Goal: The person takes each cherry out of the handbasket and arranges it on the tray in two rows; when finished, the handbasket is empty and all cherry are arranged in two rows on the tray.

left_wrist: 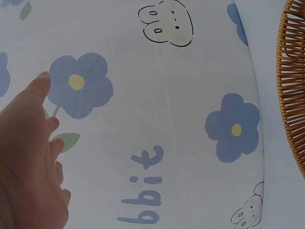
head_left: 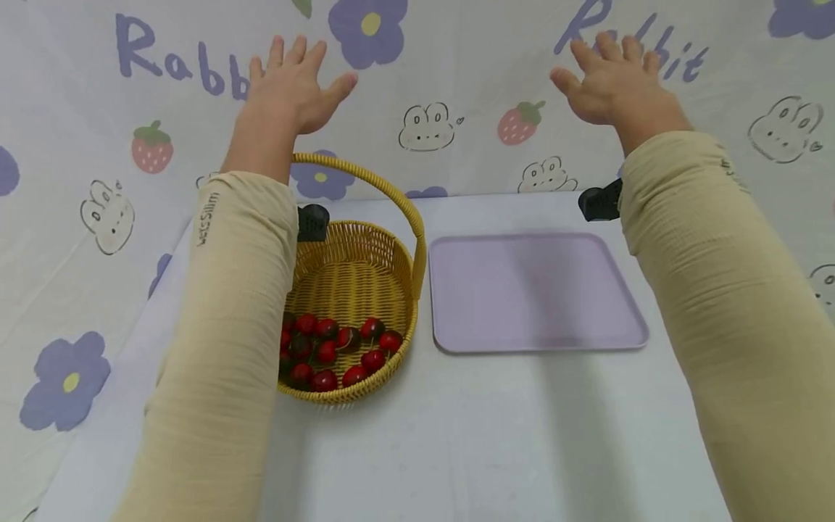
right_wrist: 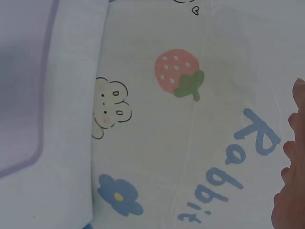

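Both hands are raised in front of the printed cloth, holding nothing. My left hand [head_left: 287,87] has its fingers spread, above and behind the wicker basket [head_left: 355,395]; in the left wrist view that hand [left_wrist: 31,162] shows at the left edge. Spread fingers also mark my right hand [head_left: 609,83], up beyond the lilac tray [head_left: 535,290]. In the right wrist view only part of the right hand [right_wrist: 290,167] appears, at the right edge. Several dark red cherries [head_left: 326,353] lie in the near part of the basket. The left sleeve hides the basket's left side.
A white table [head_left: 424,435] bears the basket and the tray side by side. Behind it rises a cloth backdrop [head_left: 470,72] with flowers, rabbits and strawberries. The basket's tall arched handle [head_left: 365,174] stands up near the left forearm. Each wrist carries a small black device [head_left: 600,201].
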A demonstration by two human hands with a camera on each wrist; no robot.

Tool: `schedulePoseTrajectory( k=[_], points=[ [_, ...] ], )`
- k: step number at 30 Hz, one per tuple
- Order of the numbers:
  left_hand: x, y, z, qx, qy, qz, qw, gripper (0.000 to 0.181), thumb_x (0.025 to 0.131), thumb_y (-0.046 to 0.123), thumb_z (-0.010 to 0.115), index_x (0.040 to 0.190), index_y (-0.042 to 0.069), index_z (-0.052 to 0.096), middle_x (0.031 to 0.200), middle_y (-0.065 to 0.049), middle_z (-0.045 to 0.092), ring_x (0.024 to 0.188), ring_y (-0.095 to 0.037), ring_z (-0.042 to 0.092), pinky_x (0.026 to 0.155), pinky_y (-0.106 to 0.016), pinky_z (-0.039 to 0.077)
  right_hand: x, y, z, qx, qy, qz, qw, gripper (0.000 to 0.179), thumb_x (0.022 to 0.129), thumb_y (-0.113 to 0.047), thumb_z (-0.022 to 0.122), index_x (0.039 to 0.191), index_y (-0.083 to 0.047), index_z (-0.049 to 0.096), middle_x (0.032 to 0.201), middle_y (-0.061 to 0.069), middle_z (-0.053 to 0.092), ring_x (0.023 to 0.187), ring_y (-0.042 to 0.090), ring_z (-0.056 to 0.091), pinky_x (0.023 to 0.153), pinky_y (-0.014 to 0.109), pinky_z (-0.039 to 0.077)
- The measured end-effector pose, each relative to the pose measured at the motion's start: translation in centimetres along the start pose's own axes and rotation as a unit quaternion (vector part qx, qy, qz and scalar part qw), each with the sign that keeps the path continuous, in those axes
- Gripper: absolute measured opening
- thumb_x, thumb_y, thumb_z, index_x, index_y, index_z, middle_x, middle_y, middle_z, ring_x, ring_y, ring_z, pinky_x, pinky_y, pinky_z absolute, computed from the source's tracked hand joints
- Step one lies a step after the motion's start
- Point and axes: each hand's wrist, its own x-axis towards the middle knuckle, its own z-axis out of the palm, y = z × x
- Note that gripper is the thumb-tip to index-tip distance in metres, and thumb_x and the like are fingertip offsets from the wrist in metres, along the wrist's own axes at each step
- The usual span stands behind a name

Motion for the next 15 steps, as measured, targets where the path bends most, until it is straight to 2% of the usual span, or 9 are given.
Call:
schedulePoseTrajectory(
  k=[6,11,13,15],
  points=[
    [-0.1,-0.7,-0.5,-0.017,0.016,0.005,0.9997,0.069,0.100,0.053,0.017,0.153,0.016,-0.008,0.156,-0.009,-0.015,0.139,-0.028,-0.021,0.109,-0.048,-0.013,0.0,0.0,-0.8,0.012,0.026,-0.012,0.9995,0.064,0.102,-0.047,0.012,0.150,-0.014,-0.014,0.152,0.016,-0.023,0.135,0.039,-0.024,0.106,0.054,-0.015],
    [-0.5,-2.8,-1.1,-0.043,0.027,-0.003,0.9987,0.067,0.101,0.051,0.017,0.153,0.017,-0.007,0.156,-0.009,-0.016,0.138,-0.028,-0.022,0.108,-0.048,-0.013,-0.2,0.7,-1.2,0.032,0.046,-0.029,0.9980,0.063,0.103,-0.044,0.013,0.151,-0.014,-0.013,0.154,0.015,-0.021,0.136,0.038,-0.023,0.106,0.053,-0.014],
    [-0.7,-3.7,-1.3,-0.060,0.033,0.001,0.9976,0.066,0.101,0.049,0.017,0.153,0.016,-0.006,0.156,-0.009,-0.015,0.139,-0.028,-0.021,0.108,-0.047,-0.013,-0.5,1.2,-1.3,0.056,0.058,-0.036,0.9961,0.061,0.103,-0.042,0.014,0.151,-0.015,-0.012,0.154,0.014,-0.019,0.137,0.037,-0.021,0.107,0.053,-0.012],
    [-1.1,-4.5,-1.4,-0.087,0.040,0.009,0.9954,0.064,0.102,0.048,0.017,0.153,0.016,-0.005,0.157,-0.009,-0.013,0.139,-0.028,-0.020,0.109,-0.046,-0.012,-0.8,1.8,-1.4,0.103,0.064,-0.049,0.9914,0.059,0.104,-0.041,0.014,0.151,-0.017,-0.013,0.156,0.012,-0.016,0.139,0.034,-0.018,0.108,0.051,-0.011]
  ],
)
